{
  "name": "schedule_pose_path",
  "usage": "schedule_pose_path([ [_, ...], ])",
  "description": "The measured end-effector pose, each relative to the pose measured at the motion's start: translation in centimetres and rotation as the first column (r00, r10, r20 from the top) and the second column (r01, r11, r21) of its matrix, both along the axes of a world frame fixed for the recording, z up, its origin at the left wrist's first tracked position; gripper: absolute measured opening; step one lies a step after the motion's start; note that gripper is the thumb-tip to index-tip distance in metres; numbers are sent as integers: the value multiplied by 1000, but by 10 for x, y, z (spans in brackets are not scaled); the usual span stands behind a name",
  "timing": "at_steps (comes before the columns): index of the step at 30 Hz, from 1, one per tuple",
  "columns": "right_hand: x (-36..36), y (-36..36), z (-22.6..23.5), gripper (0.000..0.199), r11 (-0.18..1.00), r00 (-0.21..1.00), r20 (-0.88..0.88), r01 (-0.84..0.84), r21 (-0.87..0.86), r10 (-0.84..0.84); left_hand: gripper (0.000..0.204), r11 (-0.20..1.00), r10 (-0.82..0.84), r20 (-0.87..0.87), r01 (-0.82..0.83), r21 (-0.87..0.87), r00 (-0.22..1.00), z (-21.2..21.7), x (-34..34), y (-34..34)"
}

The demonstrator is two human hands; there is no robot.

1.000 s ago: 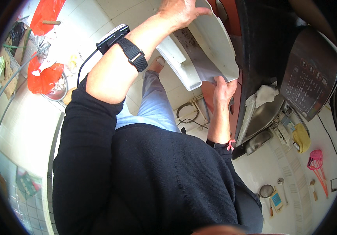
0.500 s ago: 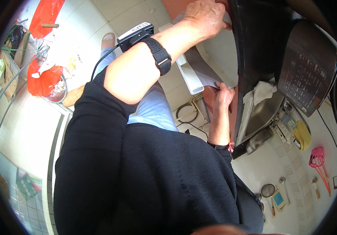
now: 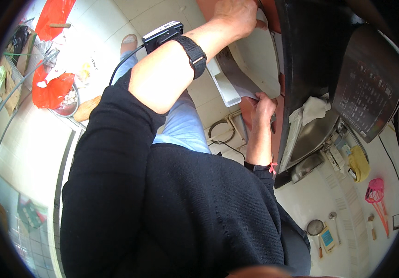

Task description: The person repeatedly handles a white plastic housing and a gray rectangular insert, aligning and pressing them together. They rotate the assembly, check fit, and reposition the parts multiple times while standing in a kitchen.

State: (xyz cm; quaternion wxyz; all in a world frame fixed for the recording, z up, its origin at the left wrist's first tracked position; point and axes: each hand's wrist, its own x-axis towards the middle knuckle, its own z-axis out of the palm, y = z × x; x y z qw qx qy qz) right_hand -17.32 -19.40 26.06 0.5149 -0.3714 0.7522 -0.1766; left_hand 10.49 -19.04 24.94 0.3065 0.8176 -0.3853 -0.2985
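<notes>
A white bin-like drawer (image 3: 257,58) with a grey panel or lining (image 3: 237,74) and a pale raised rim (image 3: 226,88) sits at the front of the reddish cabinet (image 3: 279,111). My left hand (image 3: 236,17) reaches across to its far end, fingers curled at the edge; its fingertips are partly hidden. At the near end, my right hand (image 3: 264,107) pinches the corner of the grey lining, thumb and fingers closed. A black strap (image 3: 192,55) with a small black device (image 3: 162,37) is on my left forearm. A pink tie (image 3: 273,167) shows at my right wrist.
Right of the cabinet runs a black counter (image 3: 303,55) with a dark control panel (image 3: 368,83), a steel sink (image 3: 317,134) and a white cloth (image 3: 315,110). Red bags (image 3: 53,92) and a bowl (image 3: 71,104) are at the left. A hose (image 3: 222,132) lies below the drawer.
My left hand has shifted slightly up and left. The drawer's rim and my right hand have moved a little upward in view. Both hands stay at the drawer.
</notes>
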Motion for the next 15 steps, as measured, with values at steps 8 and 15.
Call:
schedule_pose_path([
  [8,6,-3,2,32,996,998,15,54,72,-55,70,1000,10,0,-10,-18,1000,-1,-1,-1],
  [15,3,1,-5,29,989,998,24,55,140,-59,59,999,-51,-1,51,4,999,-13,-1,0],
])
